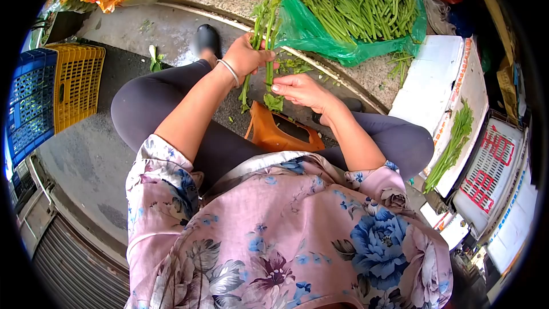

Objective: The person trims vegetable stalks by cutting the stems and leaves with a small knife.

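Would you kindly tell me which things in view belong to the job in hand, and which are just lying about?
Seemingly in the job:
left hand
right hand
held stems
piled stems
green bag

Apparently just lying about:
yellow crate
blue crate
leafy scrap on the ground

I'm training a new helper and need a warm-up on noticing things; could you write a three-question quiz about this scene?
1. Multiple choice: what colour is the plastic bag under the big pile of cut greens?
A. White
B. Green
C. Blue

2. True or false: the yellow crate stands right beside the blue crate.

3. Short answer: what is the left hand, the one with a pale band at its wrist, holding?

Key: 1. B; 2. True; 3. Green stalks
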Demonstrator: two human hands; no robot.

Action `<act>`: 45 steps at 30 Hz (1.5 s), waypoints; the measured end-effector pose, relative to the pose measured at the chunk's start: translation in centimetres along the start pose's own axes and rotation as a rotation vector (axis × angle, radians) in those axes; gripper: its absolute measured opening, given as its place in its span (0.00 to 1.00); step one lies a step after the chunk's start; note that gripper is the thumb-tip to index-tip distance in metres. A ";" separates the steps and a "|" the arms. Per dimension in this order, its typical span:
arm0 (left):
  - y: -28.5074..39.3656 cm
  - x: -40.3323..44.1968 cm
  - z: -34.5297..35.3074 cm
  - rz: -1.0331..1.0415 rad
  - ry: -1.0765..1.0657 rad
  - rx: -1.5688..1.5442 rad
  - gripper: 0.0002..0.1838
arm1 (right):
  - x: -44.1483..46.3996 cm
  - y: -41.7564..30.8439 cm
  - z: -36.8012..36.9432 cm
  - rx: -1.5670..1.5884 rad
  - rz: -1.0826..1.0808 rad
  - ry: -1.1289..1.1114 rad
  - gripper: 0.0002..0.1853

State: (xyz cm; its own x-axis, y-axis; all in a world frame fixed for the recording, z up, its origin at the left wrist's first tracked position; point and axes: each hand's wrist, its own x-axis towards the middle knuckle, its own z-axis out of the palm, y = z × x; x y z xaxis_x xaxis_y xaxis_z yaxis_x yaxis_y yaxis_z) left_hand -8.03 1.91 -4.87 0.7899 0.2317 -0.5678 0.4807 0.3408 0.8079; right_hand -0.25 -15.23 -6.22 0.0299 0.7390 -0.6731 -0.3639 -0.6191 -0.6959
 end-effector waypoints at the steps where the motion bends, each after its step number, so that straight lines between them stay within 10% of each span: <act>1: -0.1 0.0 0.1 0.001 -0.001 0.000 0.11 | 0.2 0.3 -0.1 0.013 0.010 -0.034 0.16; 9: 0.4 0.1 0.3 0.063 0.089 -0.114 0.10 | 2.8 8.8 -1.3 -0.327 -0.188 0.193 0.19; 11: 0.7 -0.2 0.9 0.019 0.104 -0.126 0.10 | -0.8 2.4 0.0 0.159 0.103 0.327 0.23; 15: 0.2 0.9 1.2 0.048 0.086 -0.100 0.10 | 0.7 1.3 1.0 0.229 -0.345 0.411 0.19; 27: 2.1 1.6 4.0 -0.010 0.147 -0.281 0.07 | -6.6 1.5 -6.7 0.365 -0.531 1.133 0.09; 31: 2.2 1.6 3.9 0.018 0.203 -0.364 0.07 | -10.4 0.2 -15.8 0.149 -0.123 1.504 0.15; 38: 3.2 1.6 3.5 -0.031 0.263 -0.384 0.08 | 2.6 -6.5 -15.5 -0.227 -0.367 1.078 0.10; 45: 3.9 1.9 2.6 -0.092 0.283 -0.352 0.12 | 13.0 -6.8 -17.7 -0.620 -0.025 1.061 0.11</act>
State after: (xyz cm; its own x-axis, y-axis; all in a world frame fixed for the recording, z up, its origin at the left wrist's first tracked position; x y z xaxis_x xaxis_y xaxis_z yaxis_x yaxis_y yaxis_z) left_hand -3.67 1.28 -2.41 0.5917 0.4087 -0.6948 0.3470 0.6489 0.6772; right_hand 19.09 -6.15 -14.70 0.8781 0.3498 -0.3264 0.1432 -0.8431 -0.5183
